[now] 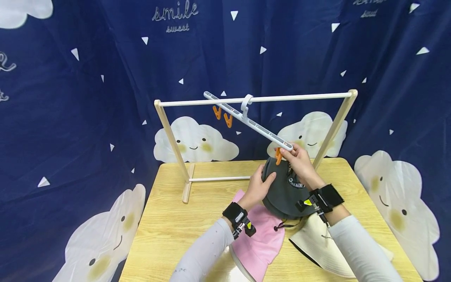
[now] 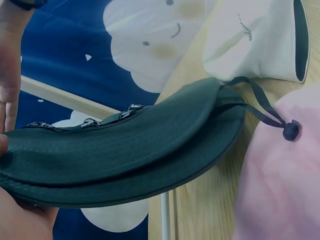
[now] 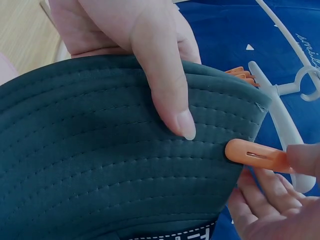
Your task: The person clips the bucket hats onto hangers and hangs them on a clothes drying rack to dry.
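Dark hat (image 1: 282, 196) was held up in front of the drying stand (image 1: 170, 139), by the low end of a white hanger (image 1: 264, 131).

The left hand (image 1: 258, 185) gripped the layered brim, thumb laid over its stitched face; the right hand (image 1: 299, 159) was partly closed, pinching an orange clip (image 3: 257, 155) whose tip overlapped the brim's edge, though whether it bit the cloth could not be told. The hanger hooked over the rail (image 1: 303, 97) and slanted down to the right, with two more clips (image 1: 222, 116) toward its far end. A black cord (image 2: 257, 100) trailed from the hat; below, a pink hat (image 1: 258, 243) and a cream hat (image 1: 322, 246) lay on the wooden table (image 1: 169, 231).
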